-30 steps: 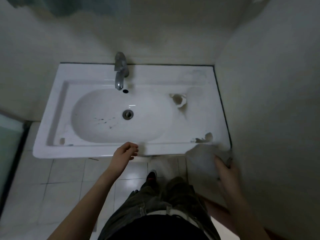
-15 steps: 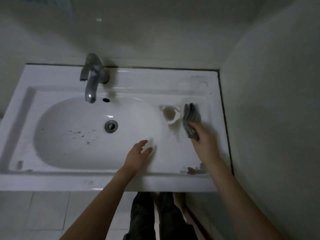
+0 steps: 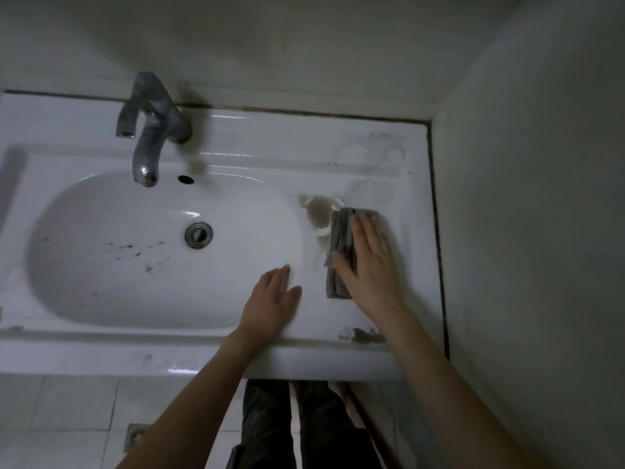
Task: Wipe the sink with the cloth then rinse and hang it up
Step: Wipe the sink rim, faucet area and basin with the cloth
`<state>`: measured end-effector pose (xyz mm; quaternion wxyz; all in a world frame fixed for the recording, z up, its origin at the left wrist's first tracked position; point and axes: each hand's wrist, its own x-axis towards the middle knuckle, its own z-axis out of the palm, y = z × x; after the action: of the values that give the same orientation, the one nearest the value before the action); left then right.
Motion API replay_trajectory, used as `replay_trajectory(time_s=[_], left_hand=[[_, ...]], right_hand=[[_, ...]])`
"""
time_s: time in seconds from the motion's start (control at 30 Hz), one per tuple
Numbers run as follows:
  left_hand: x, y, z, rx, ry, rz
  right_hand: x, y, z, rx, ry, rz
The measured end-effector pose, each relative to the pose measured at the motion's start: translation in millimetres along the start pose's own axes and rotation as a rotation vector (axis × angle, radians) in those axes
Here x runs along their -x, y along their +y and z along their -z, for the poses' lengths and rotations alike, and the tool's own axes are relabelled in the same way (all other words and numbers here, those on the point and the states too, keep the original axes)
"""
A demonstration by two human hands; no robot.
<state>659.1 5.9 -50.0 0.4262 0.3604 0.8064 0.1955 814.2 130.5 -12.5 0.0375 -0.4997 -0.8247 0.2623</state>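
Observation:
A white sink (image 3: 236, 157) fills the view, its oval basin (image 3: 111, 272) marked with dark smudges left of the drain (image 3: 198, 234). A folded grey cloth (image 3: 339, 252) lies on the flat ledge right of the basin, beside a chipped brownish patch (image 3: 318, 211). My right hand (image 3: 370, 265) presses flat on the cloth with straight fingers and covers its right part. My left hand (image 3: 270, 306) rests flat on the basin's front right rim, fingers straight, holding nothing.
A metal tap (image 3: 148, 130) stands at the back left of the sink. A wall (image 3: 541, 231) runs close along the sink's right edge. Another chipped spot (image 3: 363, 335) marks the front right rim. Tiled floor (image 3: 67, 418) and a floor drain (image 3: 135, 434) lie below.
My right hand brought the cloth up from below the sink's front corner onto the right ledge and now lies flat on it. My left hand moved forward onto the rim.

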Motion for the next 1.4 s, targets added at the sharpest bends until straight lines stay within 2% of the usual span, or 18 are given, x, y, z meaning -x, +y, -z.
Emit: replay_trajectory(time_s=[0.1,0.2,0.27,0.37,0.53,0.63,0.7,0.77,0.93,1.1,1.17,1.23,1.3,1.4], left_hand=[[-5,-6,-6,-0.058,-0.002,-0.047],[-7,-13,-10,-0.107,0.016,-0.079],[-8,-18,-14,-0.16,0.023,-0.102],[-10,-18,-14,-0.138,-0.001,-0.092],[-4,-8,-4,-0.143,-0.108,-0.076],[-6,-11,-5,-0.228,-0.139,-0.093],[-8,-14,-9,-0.258,-0.127,-0.097],[-10,-16,-11,-0.272,-0.131,-0.09],[-11,-18,-13,-0.278,-0.132,-0.085],[-8,-14,-8,-0.24,-0.157,-0.073],[-8,-13,-7,-0.232,-0.162,-0.064],[-7,-12,-7,-0.236,-0.16,-0.062],[-8,-12,-7,-0.24,-0.161,-0.056],[-10,-15,-11,-0.253,-0.153,-0.049]], right_hand=[[-26,-2,-33,0.251,0.024,-0.077],[-52,8,-50,0.341,0.099,-0.077],[-78,10,-50,0.357,0.124,-0.005],[-107,1,-49,0.381,0.07,0.189],[-41,13,-42,0.367,-0.048,0.358],[-16,42,-29,0.236,0.014,0.208],[-37,42,-27,0.192,0.113,0.049],[-75,19,-33,0.193,0.183,0.003],[-117,-29,-66,0.248,0.102,0.289],[-66,-5,-56,0.273,-0.009,0.46],[-35,16,-48,0.235,0.009,0.346],[-20,33,-43,0.147,0.143,0.123],[-32,38,-40,0.123,0.272,-0.055],[-75,38,-36,0.103,0.379,-0.177]])
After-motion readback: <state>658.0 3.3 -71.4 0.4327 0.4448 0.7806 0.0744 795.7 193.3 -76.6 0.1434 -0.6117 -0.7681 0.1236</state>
